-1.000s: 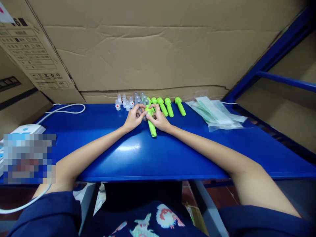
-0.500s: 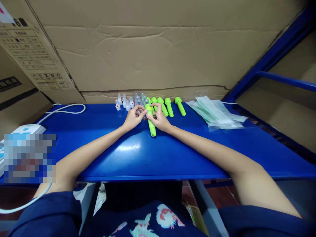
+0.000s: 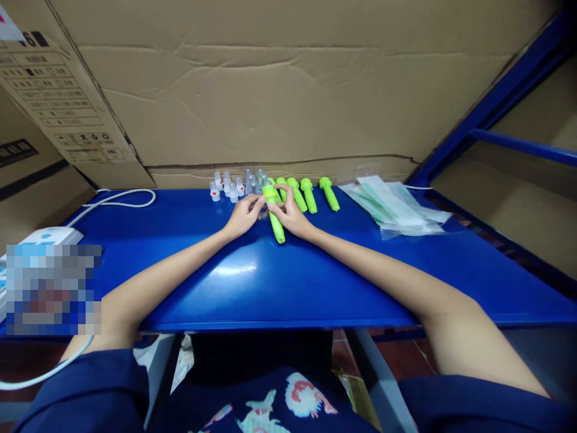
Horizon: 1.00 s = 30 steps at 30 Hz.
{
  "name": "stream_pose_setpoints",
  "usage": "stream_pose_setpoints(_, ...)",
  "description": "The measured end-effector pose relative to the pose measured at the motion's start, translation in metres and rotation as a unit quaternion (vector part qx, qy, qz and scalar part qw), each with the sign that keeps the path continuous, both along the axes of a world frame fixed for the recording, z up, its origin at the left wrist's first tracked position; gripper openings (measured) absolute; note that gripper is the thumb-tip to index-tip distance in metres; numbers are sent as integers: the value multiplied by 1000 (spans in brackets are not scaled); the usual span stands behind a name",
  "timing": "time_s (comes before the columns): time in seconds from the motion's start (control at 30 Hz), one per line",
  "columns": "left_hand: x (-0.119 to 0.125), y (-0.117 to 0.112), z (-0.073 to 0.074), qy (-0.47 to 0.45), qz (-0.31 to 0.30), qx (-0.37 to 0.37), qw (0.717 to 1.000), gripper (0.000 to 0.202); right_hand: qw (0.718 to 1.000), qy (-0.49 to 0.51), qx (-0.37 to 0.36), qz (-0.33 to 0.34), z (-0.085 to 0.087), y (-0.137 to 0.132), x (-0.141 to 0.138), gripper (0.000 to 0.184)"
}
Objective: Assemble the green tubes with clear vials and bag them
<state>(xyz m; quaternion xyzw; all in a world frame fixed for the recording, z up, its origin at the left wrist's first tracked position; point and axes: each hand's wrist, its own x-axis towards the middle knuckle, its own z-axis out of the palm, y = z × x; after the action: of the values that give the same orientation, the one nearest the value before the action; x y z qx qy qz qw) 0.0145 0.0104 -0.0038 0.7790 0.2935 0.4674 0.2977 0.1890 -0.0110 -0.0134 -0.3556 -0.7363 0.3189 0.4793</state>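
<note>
A bright green plastic tube (image 3: 274,218) lies tilted on the blue table (image 3: 288,282), its capped end pointing away from me. My right hand (image 3: 291,218) grips it with curled fingers near the top. My left hand (image 3: 242,216) pinches at the tube's upper end from the left; what is under its fingertips is too small to make out. Just behind the hands stands a cluster of small clear caps (image 3: 237,183) with white and red bases. Several more green tubes (image 3: 311,193) lie side by side to the right of the caps.
A pile of clear plastic sleeves (image 3: 396,207) lies at the back right. A white cable (image 3: 118,198) loops at the back left, near a white device (image 3: 49,236). Cardboard boxes (image 3: 279,90) wall the table's far edge. A blue rack frame (image 3: 505,120) rises on the right.
The green tube has slid a little farther from me and its top has risen toward the caps. Both hands have shifted slightly with it, still closed round its upper end.
</note>
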Motion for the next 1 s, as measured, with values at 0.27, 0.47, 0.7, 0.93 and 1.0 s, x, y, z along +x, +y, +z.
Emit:
stream_pose_setpoints(0.27,-1,5,-6,-40,28,-23,999,45,999,2,-24,-27,-5,8,4,62)
stream_pose_setpoints(0.47,0,4,-6,-46,23,-20,998,27,998,-17,-23,-58,-4,9,3,65)
stream_pose_setpoints(0.7,1,2,-4,-48,10,-19,999,22,999,10,6,-47,-6,5,0,63)
stream_pose_setpoints(0.93,0,-1,-2,-53,-5,-34,998,19,1000,-6,-10,-19,-3,3,0,44)
stream_pose_setpoints(1.0,0,0,-3,-50,-2,-35,998,17,1000,-14,-17,-16,-2,1,0,42)
